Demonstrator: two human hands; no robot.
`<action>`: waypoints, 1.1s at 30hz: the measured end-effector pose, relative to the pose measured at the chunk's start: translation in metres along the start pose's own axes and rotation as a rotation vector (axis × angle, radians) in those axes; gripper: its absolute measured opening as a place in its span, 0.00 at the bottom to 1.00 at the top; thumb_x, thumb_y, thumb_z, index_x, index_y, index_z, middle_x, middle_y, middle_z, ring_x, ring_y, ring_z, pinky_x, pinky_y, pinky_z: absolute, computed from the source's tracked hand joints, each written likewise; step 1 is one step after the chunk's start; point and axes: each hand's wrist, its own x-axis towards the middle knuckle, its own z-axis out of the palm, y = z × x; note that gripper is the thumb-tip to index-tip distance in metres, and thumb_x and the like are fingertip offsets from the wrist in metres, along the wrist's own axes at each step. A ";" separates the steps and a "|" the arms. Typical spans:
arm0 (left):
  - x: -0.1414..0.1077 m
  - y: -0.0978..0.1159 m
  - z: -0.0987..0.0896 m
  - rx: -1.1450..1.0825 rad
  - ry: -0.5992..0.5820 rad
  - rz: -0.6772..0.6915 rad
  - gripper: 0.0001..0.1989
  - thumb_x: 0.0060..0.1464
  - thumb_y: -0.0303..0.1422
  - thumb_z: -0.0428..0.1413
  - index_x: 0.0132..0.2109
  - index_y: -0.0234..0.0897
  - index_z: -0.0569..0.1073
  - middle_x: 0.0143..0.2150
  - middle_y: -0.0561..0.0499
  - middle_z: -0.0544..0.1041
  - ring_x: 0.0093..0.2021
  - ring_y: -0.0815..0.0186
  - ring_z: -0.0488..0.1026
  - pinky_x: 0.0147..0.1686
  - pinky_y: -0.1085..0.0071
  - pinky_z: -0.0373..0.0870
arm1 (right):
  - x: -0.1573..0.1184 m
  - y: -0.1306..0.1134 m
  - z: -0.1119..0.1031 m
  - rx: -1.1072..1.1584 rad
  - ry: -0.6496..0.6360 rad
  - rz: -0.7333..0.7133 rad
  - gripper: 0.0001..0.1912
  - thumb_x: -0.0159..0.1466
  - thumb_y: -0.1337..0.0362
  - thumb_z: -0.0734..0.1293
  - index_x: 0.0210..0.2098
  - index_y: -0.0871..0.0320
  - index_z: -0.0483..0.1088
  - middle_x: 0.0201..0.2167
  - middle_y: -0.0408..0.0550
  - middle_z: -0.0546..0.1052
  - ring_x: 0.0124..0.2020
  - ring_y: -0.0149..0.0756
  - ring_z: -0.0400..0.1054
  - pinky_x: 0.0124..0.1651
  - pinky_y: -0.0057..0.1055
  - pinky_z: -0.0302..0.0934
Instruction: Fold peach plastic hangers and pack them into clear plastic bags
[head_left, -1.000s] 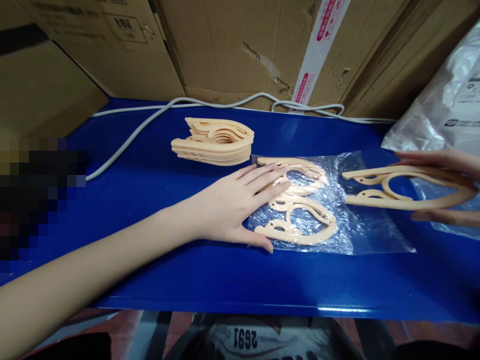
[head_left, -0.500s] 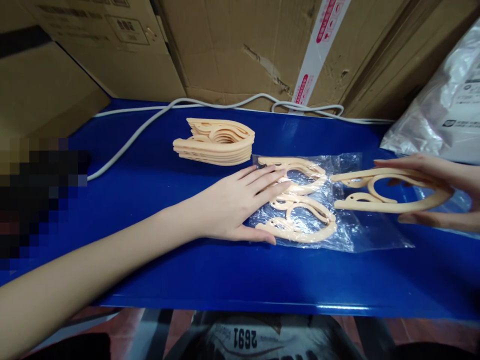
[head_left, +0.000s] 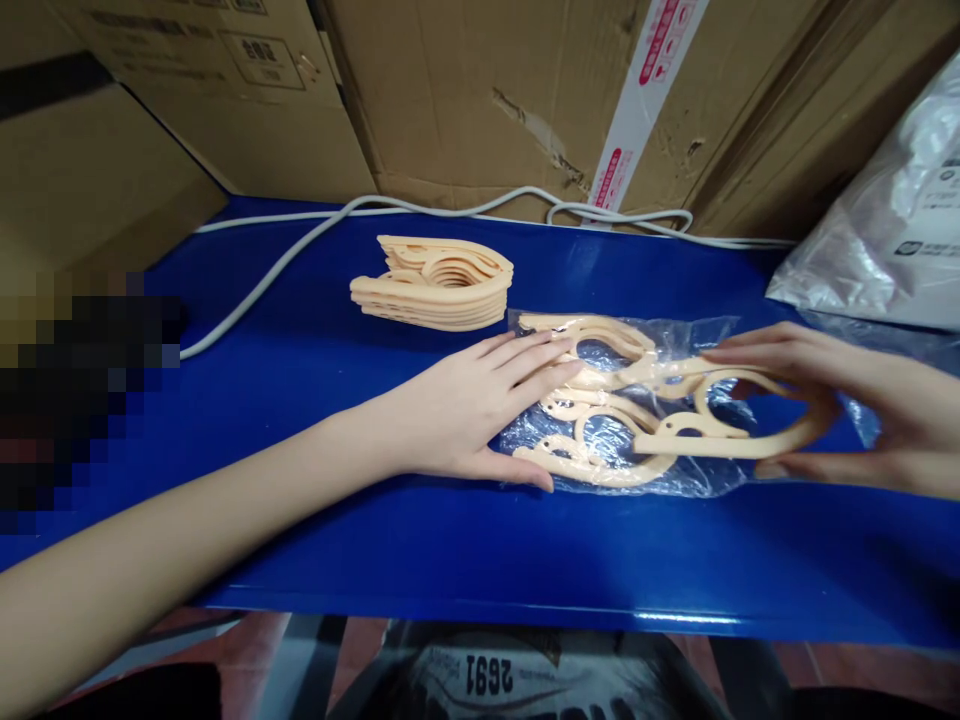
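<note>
My left hand (head_left: pixel 480 405) lies flat, fingers spread, on the left part of a clear plastic bag (head_left: pixel 709 480). Inside the bag are folded beige plastic hangers (head_left: pixel 626 475), one above the other in view, partly hidden under my fingers. At the right, my right hand (head_left: pixel 847 400) grips another folded hanger (head_left: pixel 709 446) by its rounded end, thumb on the near side and fingers on the far side. The two arm tips of that hanger point left and overlap the bagged ones. Whether it lies inside or on top of the film, I cannot tell.
Behind my left hand stands a stack of folded hangers (head_left: pixel 442 305) on the blue table (head_left: pixel 465 560). A white cable (head_left: pixel 300 240) runs along the back, before cardboard boxes (head_left: pixel 450 100). More plastic packaging (head_left: pixel 885 230) sits at the back right. A pixelated patch covers the left edge.
My right hand has moved left with the hanger, which now overlaps the bag and the hangers in it. My left hand has stayed in place on the bag.
</note>
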 end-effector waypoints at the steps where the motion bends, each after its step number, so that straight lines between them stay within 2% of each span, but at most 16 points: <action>1: 0.000 0.000 0.000 0.000 -0.003 -0.005 0.51 0.61 0.64 0.51 0.74 0.26 0.58 0.76 0.32 0.59 0.76 0.47 0.56 0.74 0.52 0.53 | 0.003 0.001 0.002 0.003 -0.124 -0.063 0.29 0.61 0.51 0.76 0.62 0.41 0.76 0.60 0.52 0.78 0.50 0.42 0.80 0.43 0.24 0.76; 3: 0.000 0.000 0.000 -0.002 -0.008 -0.012 0.51 0.61 0.64 0.51 0.74 0.27 0.58 0.76 0.32 0.58 0.76 0.47 0.56 0.74 0.52 0.53 | 0.006 0.003 0.007 0.008 -0.288 -0.135 0.32 0.65 0.59 0.73 0.68 0.39 0.68 0.64 0.51 0.74 0.51 0.40 0.80 0.44 0.23 0.75; 6: 0.000 0.000 -0.001 -0.003 -0.013 -0.010 0.51 0.61 0.64 0.51 0.74 0.27 0.58 0.76 0.33 0.58 0.76 0.47 0.56 0.74 0.53 0.52 | 0.005 0.004 0.010 0.059 -0.321 -0.071 0.34 0.66 0.59 0.72 0.70 0.38 0.66 0.65 0.51 0.73 0.39 0.36 0.82 0.38 0.22 0.76; 8: 0.001 0.000 -0.001 -0.008 -0.017 -0.008 0.51 0.61 0.65 0.51 0.74 0.27 0.58 0.76 0.33 0.58 0.76 0.47 0.56 0.74 0.52 0.52 | 0.003 0.007 0.008 0.062 -0.302 -0.004 0.38 0.64 0.56 0.73 0.71 0.39 0.63 0.63 0.51 0.76 0.34 0.37 0.82 0.33 0.25 0.77; 10: 0.001 0.000 -0.001 -0.017 -0.023 -0.005 0.51 0.62 0.65 0.50 0.74 0.26 0.58 0.77 0.34 0.58 0.76 0.46 0.56 0.74 0.52 0.52 | 0.001 0.011 0.003 0.015 -0.256 0.044 0.44 0.60 0.50 0.75 0.73 0.39 0.60 0.60 0.51 0.78 0.33 0.41 0.82 0.32 0.31 0.79; 12: 0.001 0.000 -0.002 -0.019 -0.030 -0.007 0.51 0.62 0.65 0.50 0.74 0.26 0.58 0.77 0.34 0.57 0.76 0.46 0.55 0.75 0.53 0.51 | 0.000 0.016 -0.003 -0.032 -0.226 0.065 0.46 0.58 0.47 0.76 0.73 0.37 0.59 0.60 0.49 0.79 0.32 0.43 0.82 0.35 0.38 0.81; 14: 0.001 0.000 -0.002 -0.011 -0.029 -0.007 0.51 0.62 0.64 0.51 0.75 0.26 0.58 0.77 0.35 0.57 0.77 0.47 0.55 0.75 0.54 0.50 | -0.001 0.022 -0.008 -0.037 -0.227 0.053 0.44 0.59 0.46 0.74 0.72 0.33 0.57 0.62 0.46 0.77 0.29 0.41 0.81 0.38 0.42 0.81; 18: 0.001 0.000 -0.001 -0.006 -0.022 0.003 0.50 0.62 0.64 0.50 0.75 0.27 0.58 0.77 0.35 0.56 0.77 0.48 0.54 0.75 0.54 0.50 | 0.002 0.030 -0.011 -0.063 -0.182 -0.012 0.43 0.63 0.46 0.72 0.73 0.25 0.52 0.65 0.43 0.73 0.29 0.38 0.81 0.36 0.39 0.81; 22: 0.001 -0.001 -0.001 -0.007 -0.018 0.004 0.50 0.62 0.65 0.49 0.75 0.27 0.58 0.77 0.35 0.57 0.77 0.48 0.54 0.75 0.55 0.50 | 0.009 0.031 -0.010 -0.192 -0.097 -0.108 0.39 0.66 0.48 0.68 0.73 0.24 0.51 0.66 0.43 0.72 0.34 0.39 0.81 0.32 0.35 0.79; 25: 0.000 0.000 -0.001 -0.001 -0.016 0.006 0.50 0.63 0.64 0.50 0.75 0.26 0.58 0.77 0.35 0.58 0.77 0.47 0.54 0.75 0.55 0.50 | 0.012 0.029 -0.010 -0.231 -0.081 -0.167 0.37 0.68 0.50 0.66 0.73 0.23 0.51 0.65 0.41 0.71 0.34 0.36 0.80 0.34 0.36 0.78; 29: 0.001 0.000 -0.001 -0.008 -0.019 0.004 0.51 0.62 0.64 0.50 0.75 0.26 0.58 0.76 0.34 0.58 0.76 0.47 0.55 0.75 0.55 0.49 | 0.012 0.033 -0.014 -0.294 -0.047 -0.153 0.39 0.67 0.48 0.67 0.74 0.26 0.51 0.66 0.42 0.71 0.35 0.39 0.79 0.43 0.42 0.78; 33: 0.001 0.000 -0.001 -0.015 -0.024 0.002 0.50 0.62 0.65 0.49 0.75 0.28 0.58 0.77 0.36 0.58 0.77 0.47 0.55 0.76 0.54 0.49 | 0.009 0.048 -0.026 -0.273 -0.106 -0.060 0.39 0.66 0.45 0.68 0.73 0.26 0.52 0.67 0.43 0.71 0.34 0.39 0.81 0.43 0.42 0.77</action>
